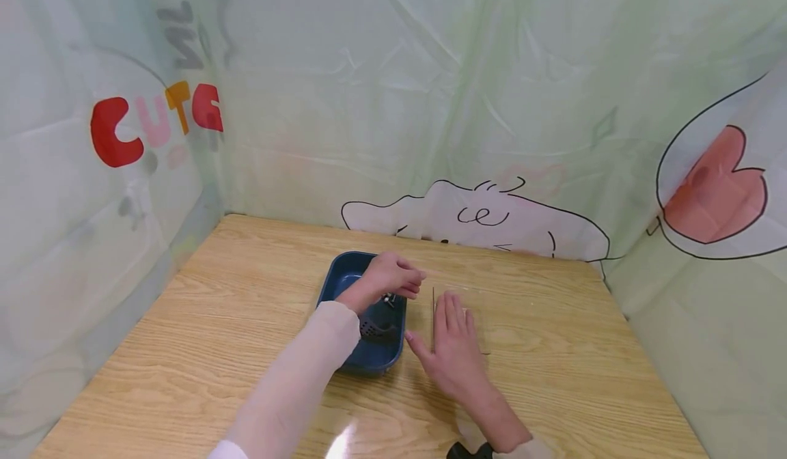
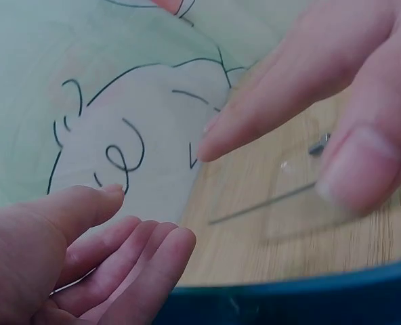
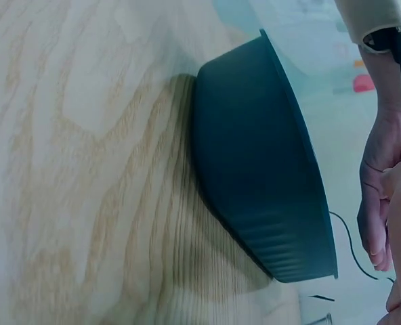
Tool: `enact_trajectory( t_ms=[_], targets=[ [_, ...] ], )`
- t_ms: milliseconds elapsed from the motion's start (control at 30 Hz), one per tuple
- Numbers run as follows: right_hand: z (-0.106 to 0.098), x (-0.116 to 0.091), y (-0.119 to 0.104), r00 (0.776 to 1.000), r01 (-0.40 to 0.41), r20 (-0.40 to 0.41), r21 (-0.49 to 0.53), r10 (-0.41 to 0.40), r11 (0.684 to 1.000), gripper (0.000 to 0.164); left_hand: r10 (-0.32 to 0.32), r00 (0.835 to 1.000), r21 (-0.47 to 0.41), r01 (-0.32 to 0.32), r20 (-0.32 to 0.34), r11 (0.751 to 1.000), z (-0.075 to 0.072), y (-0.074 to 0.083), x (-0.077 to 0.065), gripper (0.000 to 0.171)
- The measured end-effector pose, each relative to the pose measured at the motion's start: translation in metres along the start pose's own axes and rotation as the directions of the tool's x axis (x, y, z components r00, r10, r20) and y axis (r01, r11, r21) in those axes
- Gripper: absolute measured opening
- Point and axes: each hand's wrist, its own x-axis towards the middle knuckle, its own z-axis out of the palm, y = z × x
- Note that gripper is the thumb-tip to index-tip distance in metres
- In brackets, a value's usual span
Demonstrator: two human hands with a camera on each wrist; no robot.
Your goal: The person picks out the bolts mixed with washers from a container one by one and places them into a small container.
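My left hand [image 1: 389, 274] is above the right rim of a dark blue plastic bin [image 1: 352, 262], fingers loosely bent; nothing shows between its thumb and fingers in the left wrist view. To the right of the bin, my right hand [image 1: 456, 350] reaches over a clear flat sheet [image 1: 479, 329] on the table, fingers straight and thumb spread toward the bin. A thin dark straight strip [image 2: 261, 204] runs along the sheet's left side. Beside the right thumb lies a small metal piece like a screw [image 2: 320, 143], partly hidden by that thumb.
Inside the bin are a black perforated piece [image 1: 376, 329] and several small shiny metal parts [image 1: 389, 300]. The wooden table [image 1: 553, 377] is bounded by a pale printed curtain [image 1: 295, 104] at the back and both sides.
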Motion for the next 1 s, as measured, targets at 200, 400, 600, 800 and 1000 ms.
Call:
enact_trajectory(
  t_ms=[200, 400, 600, 800, 1000],
  targets=[
    [0.005, 0.001, -0.006, 1.0, 0.002, 0.018, -0.001, -0.002, 1.0, 0.098, -0.018, 1.0, -0.036, 0.017, -0.013, 0.999, -0.014, -0.011, -0.001, 0.026],
    [0.009, 0.001, -0.015, 0.999, 0.002, 0.05, 0.0, -0.002, 1.0, 0.097, -0.029, 0.999, -0.037, 0.027, -0.04, 0.999, -0.028, -0.024, -0.001, 0.029],
    [0.016, 0.002, -0.023, 0.998, 0.02, 0.061, -0.014, -0.019, 1.0, 0.096, -0.037, 0.997, -0.03, 0.035, -0.07, 0.999, -0.041, -0.037, -0.003, 0.033],
    [0.024, 0.002, -0.029, 0.998, 0.038, 0.06, -0.016, -0.037, 0.999, 0.096, -0.049, 0.991, -0.021, 0.047, -0.128, 0.999, -0.049, -0.049, -0.005, 0.029],
    [0.03, 0.002, -0.035, 0.995, 0.061, 0.085, -0.03, -0.059, 0.998, 0.095, -0.089, 0.984, -0.012, 0.089, -0.156, 0.996, -0.05, -0.059, -0.003, 0.027]
  ],
)
